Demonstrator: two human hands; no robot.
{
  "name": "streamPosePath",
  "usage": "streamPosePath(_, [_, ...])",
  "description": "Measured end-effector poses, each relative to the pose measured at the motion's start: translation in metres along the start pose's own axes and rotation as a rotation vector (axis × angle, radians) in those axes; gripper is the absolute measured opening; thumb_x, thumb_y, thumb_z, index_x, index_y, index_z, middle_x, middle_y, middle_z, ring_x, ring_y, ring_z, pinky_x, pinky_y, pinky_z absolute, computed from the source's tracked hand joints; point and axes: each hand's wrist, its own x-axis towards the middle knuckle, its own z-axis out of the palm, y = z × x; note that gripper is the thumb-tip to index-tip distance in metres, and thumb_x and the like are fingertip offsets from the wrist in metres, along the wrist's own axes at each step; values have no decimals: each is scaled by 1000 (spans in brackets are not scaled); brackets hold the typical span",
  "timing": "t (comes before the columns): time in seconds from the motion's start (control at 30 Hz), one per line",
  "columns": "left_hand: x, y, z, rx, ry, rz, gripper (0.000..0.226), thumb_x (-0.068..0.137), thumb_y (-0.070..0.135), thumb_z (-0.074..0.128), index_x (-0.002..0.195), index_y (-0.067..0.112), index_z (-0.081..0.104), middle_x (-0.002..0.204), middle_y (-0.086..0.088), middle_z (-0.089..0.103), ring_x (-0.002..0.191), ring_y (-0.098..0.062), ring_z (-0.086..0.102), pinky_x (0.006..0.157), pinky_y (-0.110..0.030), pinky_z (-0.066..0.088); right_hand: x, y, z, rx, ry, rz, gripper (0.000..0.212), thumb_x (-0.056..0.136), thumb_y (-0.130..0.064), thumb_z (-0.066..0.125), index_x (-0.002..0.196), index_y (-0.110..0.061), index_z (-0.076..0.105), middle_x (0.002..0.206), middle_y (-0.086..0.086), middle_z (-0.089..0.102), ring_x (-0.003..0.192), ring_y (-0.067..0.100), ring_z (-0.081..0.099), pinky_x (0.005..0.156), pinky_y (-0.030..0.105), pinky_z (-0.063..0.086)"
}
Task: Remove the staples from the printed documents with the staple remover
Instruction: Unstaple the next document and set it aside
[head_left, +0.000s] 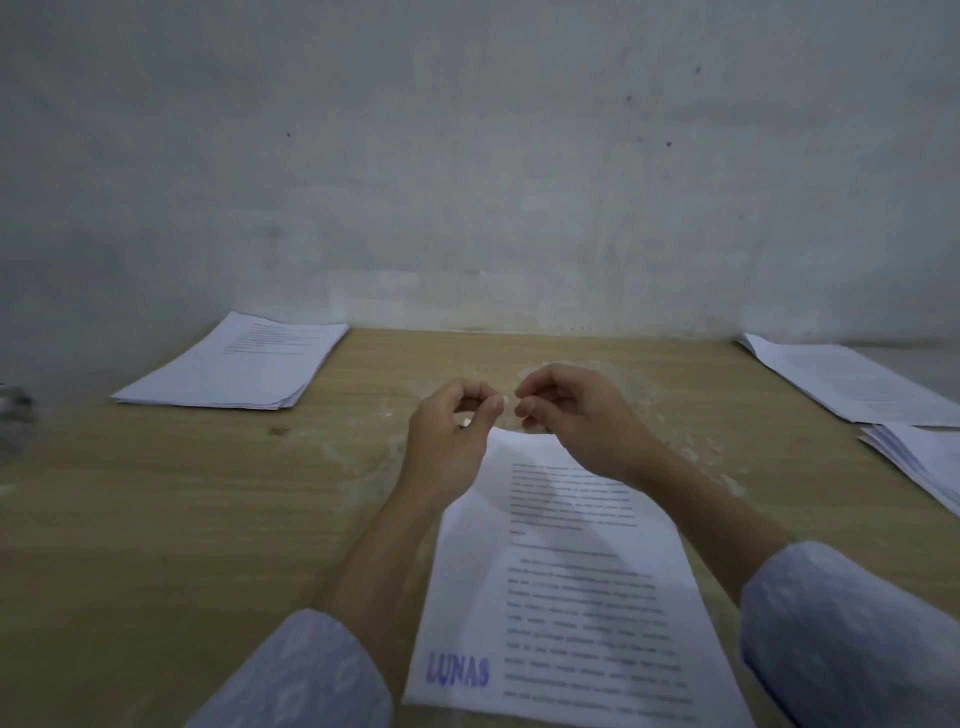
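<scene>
My left hand (452, 431) and right hand (566, 415), fingers curled, meet above the stamped document's (566, 587) top edge, probably working a staple too small to see.

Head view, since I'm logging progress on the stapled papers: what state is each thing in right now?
Document with blue stamp: flat on the table, under both hands.
Left hand: raised, fingers curled, thumb meeting fingertips; anything pinched is too small to tell.
Right hand: raised, fingers curled likewise.
Far-left stack: lying flat.
Right-side stacks: lying flat, overlapping.
Staple remover: not visible.
</scene>
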Motion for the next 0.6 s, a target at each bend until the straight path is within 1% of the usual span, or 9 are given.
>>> streamPosePath(0.07, [-5,12,-13,24,-4,49,18,85,11,62,73,25,60,79,13,64,77,5,57,70,-8,43,-3,-14,8,-21,-21,-36,12,88,-1,58,85,-13,61,78,7,65,72,20,65,75,30,55])
streamPosePath(0.13, [-11,23,-34,73,-9,92,19,85,13,62,72,27,59,77,15,63,76,6,56,69,-10,43,-8,-29,21,-25,-35,-70,16,89,-2,57,82,-16,61,75,2,65,69,15,65,68,22,52])
streamPosePath(0.2, [-19,30,-62,157,-22,129,18,85,14,62,73,27,59,78,16,62,77,7,56,67,-9,42,-13,-42,38,-45,-56,-106,18,89,-4,57,79,-18,61,74,1,66,68,12,64,62,14,47])
streamPosePath(0.3, [-31,26,-114,290,-13,165,9,85,15,63,78,21,61,80,15,62,78,8,57,64,-4,41,-21,-53,68,-116,-133,-134,9,88,-5,59,83,-11,65,77,4,66,71,13,63,66,17,50])
streamPosePath(0.33, [-36,22,-131,325,0,161,7,85,15,63,79,19,62,81,14,63,77,9,57,63,-4,41,-24,-54,79,-153,-163,-141,8,87,-6,60,84,-11,66,77,2,66,72,12,62,69,18,50])
streamPosePath(0.4, [-46,11,-165,359,35,133,8,86,14,63,79,18,62,81,12,63,76,10,56,62,-6,41,-28,-54,101,-206,-212,-150,7,87,-10,60,85,-12,67,80,-3,64,77,9,60,72,15,48])
streamPosePath(0.5, [-62,-7,-209,436,86,65,15,86,14,63,76,25,61,83,14,63,73,5,56,59,-7,40,-34,-53,135,-248,-262,-155,11,89,-11,58,91,-8,68,92,0,65,87,10,59,70,3,42])
streamPosePath(0.57, [-69,-17,-231,510,82,41,19,85,13,63,74,28,60,84,15,62,76,7,55,65,-13,42,-37,-50,154,-296,-299,-159,13,89,-11,57,95,-7,67,100,3,65,94,12,58,68,-2,38])
streamPosePath(0.6, [-72,-22,-240,554,70,33,19,85,12,63,74,28,61,84,15,63,79,6,56,68,-17,42,-38,-48,161,-317,-321,-159,14,88,-11,56,97,-7,67,103,5,65,97,13,57,68,0,38])
